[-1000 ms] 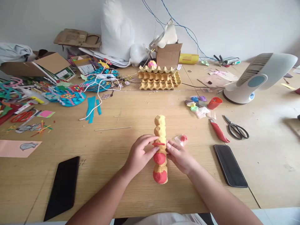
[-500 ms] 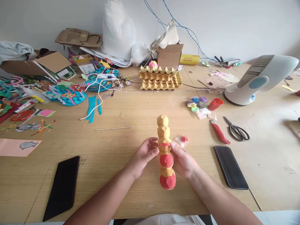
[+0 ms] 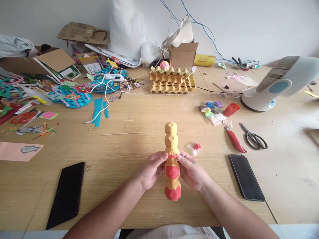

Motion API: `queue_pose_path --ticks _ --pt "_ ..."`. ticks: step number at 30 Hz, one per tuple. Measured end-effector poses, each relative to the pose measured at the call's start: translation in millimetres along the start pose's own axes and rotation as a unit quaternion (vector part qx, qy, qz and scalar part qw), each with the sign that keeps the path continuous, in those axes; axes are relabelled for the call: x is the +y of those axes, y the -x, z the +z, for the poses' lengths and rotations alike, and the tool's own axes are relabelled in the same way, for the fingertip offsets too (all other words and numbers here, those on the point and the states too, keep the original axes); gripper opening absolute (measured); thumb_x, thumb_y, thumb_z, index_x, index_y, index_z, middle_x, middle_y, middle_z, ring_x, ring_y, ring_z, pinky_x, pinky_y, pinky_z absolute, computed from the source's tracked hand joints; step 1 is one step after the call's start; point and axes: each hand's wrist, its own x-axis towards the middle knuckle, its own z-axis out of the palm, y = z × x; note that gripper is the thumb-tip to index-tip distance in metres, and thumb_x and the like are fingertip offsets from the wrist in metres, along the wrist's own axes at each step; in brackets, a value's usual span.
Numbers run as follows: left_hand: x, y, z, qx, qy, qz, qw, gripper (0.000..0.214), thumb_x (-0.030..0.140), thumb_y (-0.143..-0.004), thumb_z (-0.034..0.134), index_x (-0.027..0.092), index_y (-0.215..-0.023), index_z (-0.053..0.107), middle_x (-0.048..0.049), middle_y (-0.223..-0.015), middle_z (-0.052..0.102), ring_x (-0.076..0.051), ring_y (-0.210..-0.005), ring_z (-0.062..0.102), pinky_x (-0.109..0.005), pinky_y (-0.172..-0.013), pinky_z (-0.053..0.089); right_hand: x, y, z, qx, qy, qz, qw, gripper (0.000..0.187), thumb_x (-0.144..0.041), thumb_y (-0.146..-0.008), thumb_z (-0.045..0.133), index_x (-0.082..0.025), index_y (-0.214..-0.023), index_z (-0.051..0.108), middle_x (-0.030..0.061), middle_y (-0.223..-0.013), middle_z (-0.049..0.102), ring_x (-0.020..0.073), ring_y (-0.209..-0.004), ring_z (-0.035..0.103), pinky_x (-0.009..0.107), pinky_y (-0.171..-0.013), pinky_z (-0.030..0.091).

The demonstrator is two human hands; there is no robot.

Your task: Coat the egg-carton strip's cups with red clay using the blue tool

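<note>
A yellow strip of egg carton (image 3: 171, 141) with a row of rounded bumps stands lengthwise between my hands above the table. Red clay covers its two nearest bumps, and a thin red clay band (image 3: 172, 156) crosses the middle one. My left hand (image 3: 154, 169) grips the strip's left side, thumb at the band's left end. From the right, my right hand (image 3: 193, 170) holds the other edge, thumb tip at the band's right end. Fingers behind the strip are partly hidden. Just beyond my right hand lies an opened plastic packet with red clay (image 3: 195, 148).
Phone (image 3: 246, 177), scissors (image 3: 254, 136), red-handled knife (image 3: 235, 139), red cup (image 3: 231, 109) and clay packets (image 3: 211, 111) lie right; a fan (image 3: 276, 84) stands behind. A dark tablet (image 3: 66, 194) lies left. Egg cartons (image 3: 171, 87) and paper crafts (image 3: 72, 96) sit farther back.
My left thumb has moved in onto the strip at the red band. The strip has shifted slightly left and now stands straighter. The camera view has shifted a little.
</note>
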Motion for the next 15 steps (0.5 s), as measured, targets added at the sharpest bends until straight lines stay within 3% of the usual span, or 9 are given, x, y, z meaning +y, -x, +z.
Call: queue_pose_path --ticks 8,15 --pt "-1.4 -0.8 0.4 0.004 0.001 0.011 1.0 0.026 0.043 -0.087 0.075 0.018 -0.095 0.077 -0.0042 -0.081 0.071 -0.016 -0.073 0.061 -0.027 -0.07 0.046 1.4 -1.5 -2.3 0.001 0.019 -0.006 1.0 0.024 -0.039 -0.082 0.083 -0.019 -0.09 0.073 0.0018 -0.083 0.072 0.0143 -0.074 0.063 0.026 -0.073 0.05" --pt "-3.4 -0.7 1.4 0.009 -0.008 0.026 1.0 0.025 0.042 -0.09 0.072 0.018 -0.095 0.077 -0.0065 -0.086 0.073 -0.018 -0.076 0.063 -0.028 -0.072 0.048 -0.3 -2.0 -3.1 0.005 0.021 -0.003 1.0 0.025 -0.04 -0.081 0.085 -0.02 -0.088 0.072 0.0014 -0.082 0.071 0.0142 -0.072 0.063 0.027 -0.07 0.05"
